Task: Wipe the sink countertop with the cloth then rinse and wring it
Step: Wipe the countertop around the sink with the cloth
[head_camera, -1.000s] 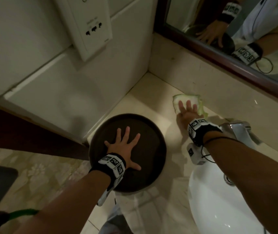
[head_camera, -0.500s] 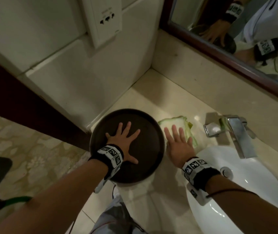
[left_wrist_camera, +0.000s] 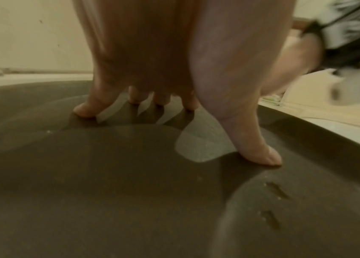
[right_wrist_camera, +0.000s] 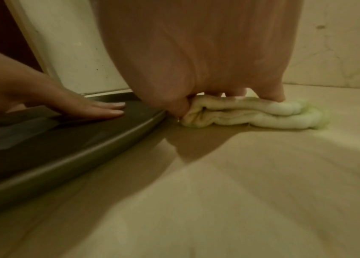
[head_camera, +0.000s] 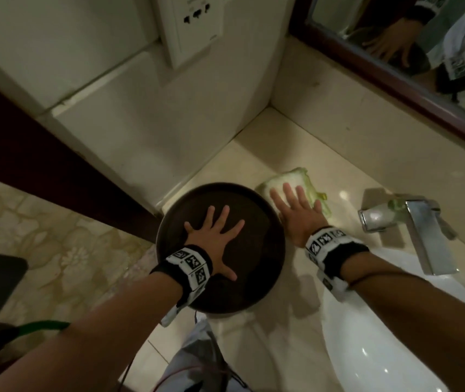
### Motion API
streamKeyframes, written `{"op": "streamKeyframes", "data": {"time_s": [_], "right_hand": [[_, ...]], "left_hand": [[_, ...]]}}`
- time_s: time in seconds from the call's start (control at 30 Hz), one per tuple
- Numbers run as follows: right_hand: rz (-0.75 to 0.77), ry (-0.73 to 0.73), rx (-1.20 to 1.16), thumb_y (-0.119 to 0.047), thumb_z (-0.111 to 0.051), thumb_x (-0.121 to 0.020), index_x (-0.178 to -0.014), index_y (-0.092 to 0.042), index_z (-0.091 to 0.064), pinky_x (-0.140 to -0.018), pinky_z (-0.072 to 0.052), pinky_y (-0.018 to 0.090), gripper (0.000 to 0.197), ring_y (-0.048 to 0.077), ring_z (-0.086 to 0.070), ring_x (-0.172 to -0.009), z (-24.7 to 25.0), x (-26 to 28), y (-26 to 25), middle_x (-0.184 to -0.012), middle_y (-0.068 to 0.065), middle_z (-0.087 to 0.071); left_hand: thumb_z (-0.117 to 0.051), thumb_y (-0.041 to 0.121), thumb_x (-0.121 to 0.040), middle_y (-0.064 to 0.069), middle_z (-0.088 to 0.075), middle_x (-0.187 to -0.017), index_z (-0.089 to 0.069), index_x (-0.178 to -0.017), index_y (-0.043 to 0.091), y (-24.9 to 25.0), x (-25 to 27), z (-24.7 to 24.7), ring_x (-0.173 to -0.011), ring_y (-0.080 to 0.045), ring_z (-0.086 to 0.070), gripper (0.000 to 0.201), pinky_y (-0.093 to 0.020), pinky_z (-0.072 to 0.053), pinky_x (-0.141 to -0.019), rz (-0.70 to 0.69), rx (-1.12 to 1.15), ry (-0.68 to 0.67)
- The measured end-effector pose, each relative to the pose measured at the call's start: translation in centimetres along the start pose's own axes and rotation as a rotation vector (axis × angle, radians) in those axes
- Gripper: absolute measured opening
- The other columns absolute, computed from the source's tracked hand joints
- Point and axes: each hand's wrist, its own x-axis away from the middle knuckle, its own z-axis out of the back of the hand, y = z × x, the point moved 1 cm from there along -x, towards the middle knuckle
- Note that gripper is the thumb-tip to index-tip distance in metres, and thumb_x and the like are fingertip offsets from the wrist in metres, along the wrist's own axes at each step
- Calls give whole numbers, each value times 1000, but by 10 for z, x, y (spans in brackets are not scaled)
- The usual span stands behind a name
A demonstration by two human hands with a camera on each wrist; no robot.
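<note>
A folded pale green-white cloth [head_camera: 300, 176] lies on the cream countertop [head_camera: 256, 154], just behind and right of a dark round tray [head_camera: 254, 222]. My right hand [head_camera: 293, 206] lies flat on the cloth with fingers straight, pressing it down. In the right wrist view the cloth [right_wrist_camera: 263, 113] is bunched under the fingers, and the thumb [right_wrist_camera: 178, 105] touches its left edge next to the tray rim [right_wrist_camera: 90, 148]. My left hand [head_camera: 215, 236] rests spread and flat on the tray; in the left wrist view its fingertips [left_wrist_camera: 260, 155] press the tray's surface [left_wrist_camera: 119, 192].
A white sink basin [head_camera: 381, 335] is at the lower right, with a chrome faucet [head_camera: 426, 239] behind it. A mirror [head_camera: 423, 52] runs along the back wall. A socket panel [head_camera: 194, 26] hangs on the left wall. The tray overhangs the counter's front edge.
My right hand has swept the cloth from the back wall beside the faucet toward me and left, up against the tray. The left hand has stayed on the tray.
</note>
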Motion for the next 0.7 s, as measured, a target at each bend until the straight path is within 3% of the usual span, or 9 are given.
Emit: {"op": "streamKeyframes", "data": {"time_s": [0.13, 0.3, 0.43, 0.7], "right_hand": [[150, -27, 103, -42, -24, -103, -151, -42, 8, -116, -6, 62, 59, 27, 13, -149, 32, -37, -10, -162, -6, 18], [299, -90, 248, -32, -28, -102, -151, -43, 8, -115, -5, 63, 62, 26, 13, -149, 59, -65, -31, -162, -6, 18], [321, -117, 265, -19, -35, -99, -153, -41, 2, -114, -6, 65, 69, 28, 12, -149, 69, -73, -50, -162, -4, 16], [295, -46, 116, -20, -37, -99, -152, -45, -3, -117, -2, 59, 68, 23, 13, -149, 55, -73, -37, -163, -7, 13]], "left_hand": [[-72, 69, -65, 2, 37, -153, 19, -146, 46, 1, 0, -1, -142, -32, 29, 124, -77, -8, -104, 2, -5, -1], [-71, 72, -62, 2, 35, -154, 18, -146, 47, -1, -5, -4, -143, -33, 28, 125, -78, -9, -103, -7, -24, 32], [-70, 75, -61, 2, 35, -154, 18, -146, 47, -2, -5, -4, -142, -32, 29, 125, -78, -9, -103, 10, -34, 28], [-68, 77, -59, 6, 37, -153, 18, -144, 51, -2, -4, -4, -142, -30, 30, 124, -77, -9, -104, 38, -36, 20]]}}
